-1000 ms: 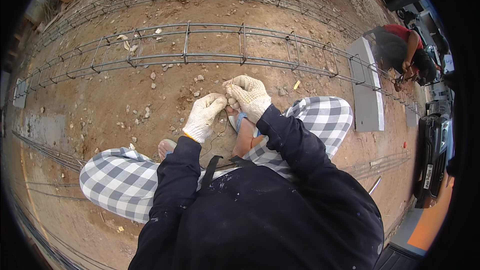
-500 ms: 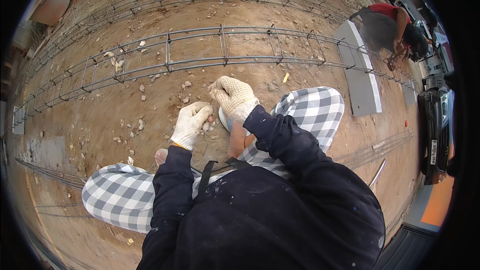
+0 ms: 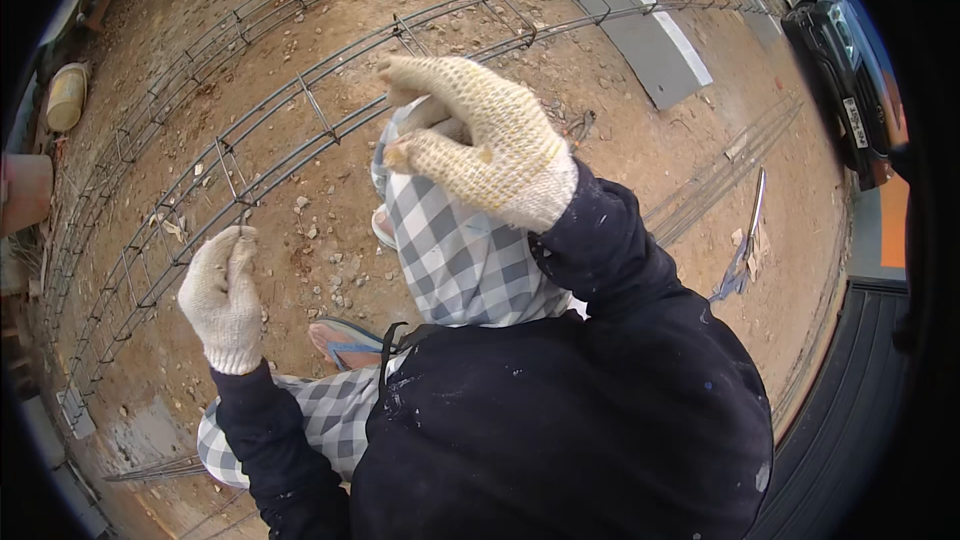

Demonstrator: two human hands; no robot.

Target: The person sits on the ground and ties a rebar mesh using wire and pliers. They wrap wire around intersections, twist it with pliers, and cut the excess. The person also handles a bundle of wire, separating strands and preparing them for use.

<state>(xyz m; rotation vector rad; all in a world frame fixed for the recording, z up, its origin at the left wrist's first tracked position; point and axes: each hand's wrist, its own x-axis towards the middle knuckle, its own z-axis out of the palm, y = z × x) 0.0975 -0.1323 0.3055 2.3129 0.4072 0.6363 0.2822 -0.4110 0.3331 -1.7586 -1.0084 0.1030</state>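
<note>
My left hand (image 3: 222,295), in a cream knitted glove, is raised at the near side of a steel rebar cage (image 3: 318,108). Its thumb and fingers are pinched together just below the cage's near bar, and whatever is between them is too small to make out. My right hand (image 3: 490,145), gloved the same way, hangs above my bent knee in checked trousers. Its fingers curve forward with a gap to the thumb, and nothing shows in the grasp. From this view it overlaps part of the cage and hides it.
A second rebar cage (image 3: 240,30) runs behind the first. A grey slab (image 3: 640,30) supports the near cage's right part. Thin rods (image 3: 735,150) lie on the dirt at right, near a metal bar (image 3: 757,210). A parked car (image 3: 835,80) stands beyond. Buckets (image 3: 66,97) sit at far left.
My hands have moved apart from close together near my feet, the left toward the cage and the right up over my knee. My view has turned, and the crouching co-worker is mostly out of sight.
</note>
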